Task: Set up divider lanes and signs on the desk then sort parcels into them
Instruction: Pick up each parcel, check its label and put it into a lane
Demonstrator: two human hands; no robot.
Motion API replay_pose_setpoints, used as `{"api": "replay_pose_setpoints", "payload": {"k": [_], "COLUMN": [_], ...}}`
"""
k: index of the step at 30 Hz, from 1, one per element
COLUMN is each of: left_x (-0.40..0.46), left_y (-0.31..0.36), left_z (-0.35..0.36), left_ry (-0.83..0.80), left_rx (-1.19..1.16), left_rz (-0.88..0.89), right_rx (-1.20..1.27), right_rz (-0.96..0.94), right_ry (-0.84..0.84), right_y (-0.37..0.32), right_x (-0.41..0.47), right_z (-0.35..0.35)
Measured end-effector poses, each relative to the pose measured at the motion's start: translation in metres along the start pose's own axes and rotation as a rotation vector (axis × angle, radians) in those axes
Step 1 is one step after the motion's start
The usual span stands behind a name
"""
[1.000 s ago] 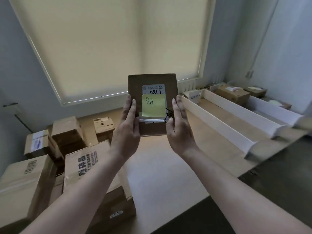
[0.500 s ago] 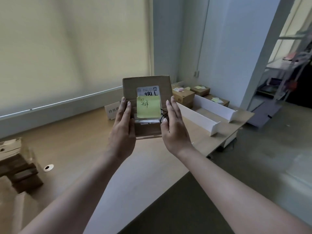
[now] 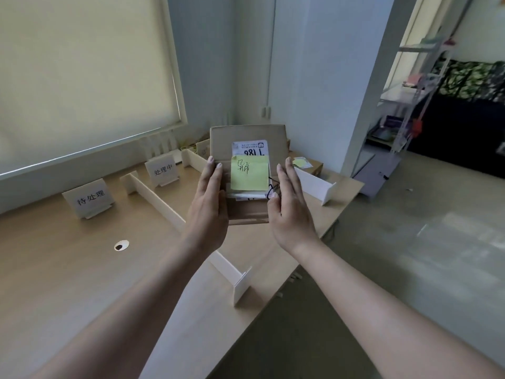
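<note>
- Parcel (image 3: 247, 173) — a small, flat cardboard box held up in the air between both hands, above the desk (image 3: 62, 269) and in front of the lanes beyond it. Judged light and fairly stiff: two flat palms carry it without strain, and its faces show no sag. The cardboard is dry and matt, so slip seems unlikely; the side edges are the sensible place to hold, leaving the labelled face clear.
- Left hand (image 3: 209, 206) — fingers straight and together, palm pressed flat against the parcel's left edge; nothing is curled round it.
- Right hand (image 3: 291, 212) — likewise extended, pressing on the parcel's right edge, with the thumb lying on the front face near the lower corner.
- Yellow sticky note (image 3: 249, 173) — stuck to the parcel's front face, handwritten in dark ink, overlapping a white shipping label (image 3: 249, 147) printed upside down. The note may peel if rubbed, so keep fingers off it.
- Long white divider (image 3: 161, 203) — to the left of the parcel and passing below it, running from the desk's back to its front edge.
- Two sign cards (image 3: 88, 199) and (image 3: 162, 169) — upright on stands, left of the parcel, one on each side of that divider.
- Another labelled box (image 3: 310, 164) — just right of the parcel, on the desk.
</note>
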State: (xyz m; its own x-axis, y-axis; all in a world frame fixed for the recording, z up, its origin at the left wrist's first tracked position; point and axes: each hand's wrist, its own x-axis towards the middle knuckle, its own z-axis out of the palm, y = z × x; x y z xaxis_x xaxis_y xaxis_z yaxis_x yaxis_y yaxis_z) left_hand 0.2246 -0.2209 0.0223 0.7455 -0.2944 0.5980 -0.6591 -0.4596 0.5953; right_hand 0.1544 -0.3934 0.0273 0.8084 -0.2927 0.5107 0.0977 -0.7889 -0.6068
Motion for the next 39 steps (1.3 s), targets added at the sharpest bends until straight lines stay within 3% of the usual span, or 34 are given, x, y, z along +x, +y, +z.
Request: {"api": "replay_pose_setpoints", "payload": {"k": [13,25,39], "left_x": [0.185,0.288,0.406], "left_y": [0.005,0.018,-0.107], "left_z": [0.249,0.452,0.603], "left_ry": [-0.24,-0.325,-0.291], "left_rx": [-0.054,0.031,0.05], "left_rz": [0.0,-0.322,-0.555], "right_rx": [-0.023,0.016,-0.008], "right_rz": [0.145,0.162,0.11], "right_ry": [0.024,-0.243,-0.486], "right_y": [0.242,0.452,0.61], "right_x": [0.179,0.324,0.499], "right_z": [-0.038,-0.062,0.049]}}
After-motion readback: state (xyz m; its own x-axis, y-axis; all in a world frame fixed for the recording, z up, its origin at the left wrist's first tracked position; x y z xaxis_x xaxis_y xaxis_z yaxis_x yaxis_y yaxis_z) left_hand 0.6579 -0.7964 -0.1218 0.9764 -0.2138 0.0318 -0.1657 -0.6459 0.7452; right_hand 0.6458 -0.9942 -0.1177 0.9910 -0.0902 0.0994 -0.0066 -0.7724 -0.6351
